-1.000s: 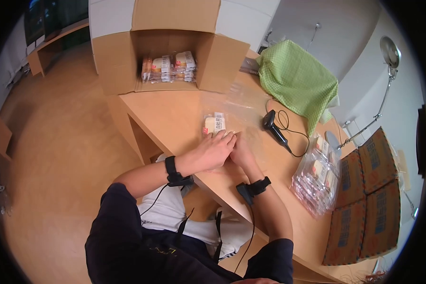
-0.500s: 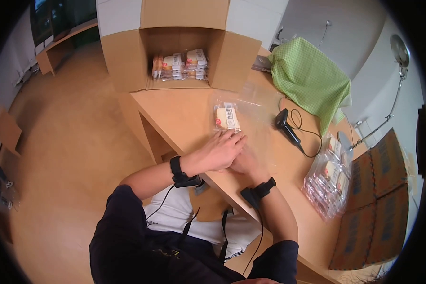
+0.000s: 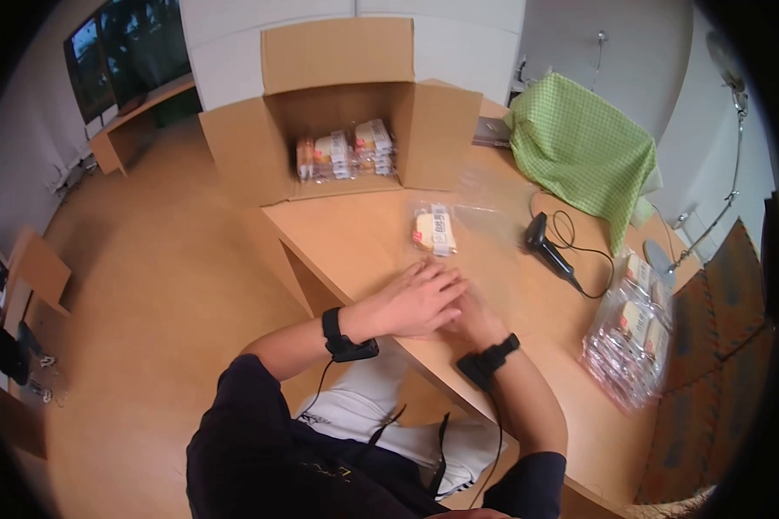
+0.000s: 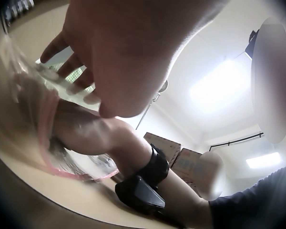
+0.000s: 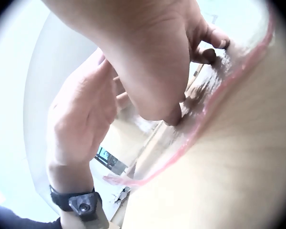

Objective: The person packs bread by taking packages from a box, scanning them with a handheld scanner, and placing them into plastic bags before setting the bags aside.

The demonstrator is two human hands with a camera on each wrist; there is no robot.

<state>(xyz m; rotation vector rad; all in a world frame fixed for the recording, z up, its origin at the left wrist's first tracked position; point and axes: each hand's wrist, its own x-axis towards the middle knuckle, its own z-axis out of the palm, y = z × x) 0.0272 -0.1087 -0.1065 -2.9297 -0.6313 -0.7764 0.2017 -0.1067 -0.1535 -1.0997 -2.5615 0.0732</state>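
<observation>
A clear plastic bag [image 5: 159, 160] with a pink edge lies on the table, and a wrapped flat bread [image 3: 434, 228] sits at its far end, beyond the hands. My left hand [image 3: 414, 298] hovers over or touches the right one, its fingers extended and slightly spread; the left wrist view shows nothing in the left hand [image 4: 119, 52]. Beside it, my right hand [image 3: 478, 318] is low at the bag. In the right wrist view the fingers and thumb of the right hand [image 5: 150, 62] are bent and apart, touching the film. Whether they are inside the bag I cannot tell.
An open carton [image 3: 337, 52] holding wrapped breads [image 3: 330, 154] stands at the table's far edge. To the right are a black scanner [image 3: 549, 252] with its cable, a green checked cloth [image 3: 580, 147], a bag of packed breads [image 3: 629, 333] and brown cartons [image 3: 710, 346].
Both hands have drawn back from the bread toward the near table edge, and the left fingers have spread a little. The head view has shifted, moving the whole scene right in the picture.
</observation>
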